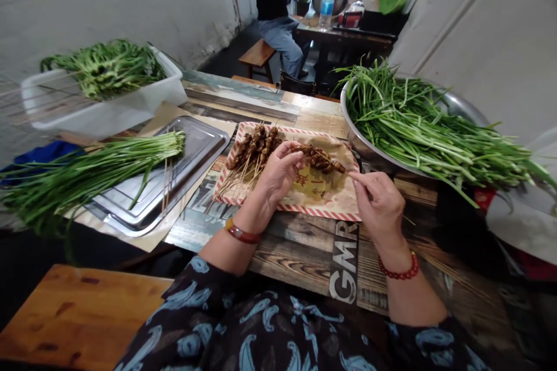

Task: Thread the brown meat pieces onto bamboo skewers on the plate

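Note:
Between my hands a skewer of brown glazed meat (322, 160) is held level above a paper bag (319, 206) with a red striped border. My right hand (378, 200) pinches its right end between thumb and fingers. The fingers of my left hand (281, 171) close on its left end. Several more meat skewers (255, 151) lie together on the left part of the paper, their bare sticks pointing toward me. An oily stain spreads over the paper beneath the held skewer.
At left lie green stalks (130, 156) on an upturned metal tray (204, 139), with a white bin (143, 104) of skewered greens behind. A steel bowl (354, 133) heaped with green stalks (435, 127) stands right. Beyond, a person (278, 6) sits near a water bottle (327, 3).

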The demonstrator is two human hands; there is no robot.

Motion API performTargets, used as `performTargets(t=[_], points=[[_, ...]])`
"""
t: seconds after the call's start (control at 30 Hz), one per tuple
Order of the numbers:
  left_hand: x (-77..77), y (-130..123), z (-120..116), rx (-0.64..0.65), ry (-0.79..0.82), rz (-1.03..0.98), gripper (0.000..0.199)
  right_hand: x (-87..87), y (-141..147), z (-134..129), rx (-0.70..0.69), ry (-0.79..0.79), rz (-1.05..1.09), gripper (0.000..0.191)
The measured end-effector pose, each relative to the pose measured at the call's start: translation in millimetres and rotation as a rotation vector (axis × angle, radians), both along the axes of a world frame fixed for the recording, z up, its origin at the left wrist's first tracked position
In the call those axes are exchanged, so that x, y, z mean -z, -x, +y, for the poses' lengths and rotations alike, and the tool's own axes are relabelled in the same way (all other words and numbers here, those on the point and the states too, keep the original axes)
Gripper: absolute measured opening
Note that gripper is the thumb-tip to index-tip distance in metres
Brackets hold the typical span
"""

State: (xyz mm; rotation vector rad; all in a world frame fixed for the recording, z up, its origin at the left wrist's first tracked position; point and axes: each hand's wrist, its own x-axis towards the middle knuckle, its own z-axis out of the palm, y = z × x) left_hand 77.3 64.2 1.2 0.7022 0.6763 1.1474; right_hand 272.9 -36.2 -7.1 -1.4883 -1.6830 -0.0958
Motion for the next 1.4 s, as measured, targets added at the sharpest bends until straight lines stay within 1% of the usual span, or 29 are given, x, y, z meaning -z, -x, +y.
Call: performTargets(t=[0.07, 0.2, 0.4, 0.53, 0.7, 0.77, 0.87, 1.03, 1.23, 1.4], points=[[0.0, 0.8, 1.0, -0.003, 0.002, -0.025, 0.032, 2.9, -0.5, 0.3, -0.011, 0.027, -0.017, 0.022], [0.4, -2.3, -0.1, 0.053, 0.020, -0.036, 0.033, 6.8, -1.1, 1.3, -0.008, 0.042, -0.026, 0.022], [1.5, -7.7, -2.9, 0.070, 0.025, 0.061, 0.033, 4.6, -0.6, 0.5, 0.008, 0.031, -0.014, 0.022], [3.0, -8.0, -3.4, 0.069, -0.043, 0.131, 0.030, 4.1, -0.5, 0.5, 0.009, 0.027, -0.017, 0.023], [11.4, -7.4, -1.5, 0.046, -0.171, 0.248, 0.023, 5.5, -0.8, 1.6, -0.002, 0.020, -0.021, 0.022], [13.5, -7.2, -0.7, 0.036, -0.206, 0.264, 0.023, 5.7, -0.7, 1.7, -0.009, 0.014, -0.026, 0.022], [12.3, -7.2, -1.0, 0.027, -0.226, 0.249, 0.026, 5.4, -0.2, 1.7, -0.012, 0.005, -0.030, 0.022], [6.6, -7.7, -4.2, 0.048, -0.229, 0.225, 0.036, 3.4, 0.6, 1.5, -0.010, 0.009, -0.030, 0.022], [4.4, -6.3, -6.5, 0.115, -0.208, 0.153, 0.028, 1.5, 0.5, 1.2, -0.019, 0.002, 0.000, 0.022], [3.6, -4.0, -6.4, 0.152, -0.135, 0.091, 0.034, 2.8, 0.9, 1.0, -0.015, 0.017, -0.004, 0.023]])
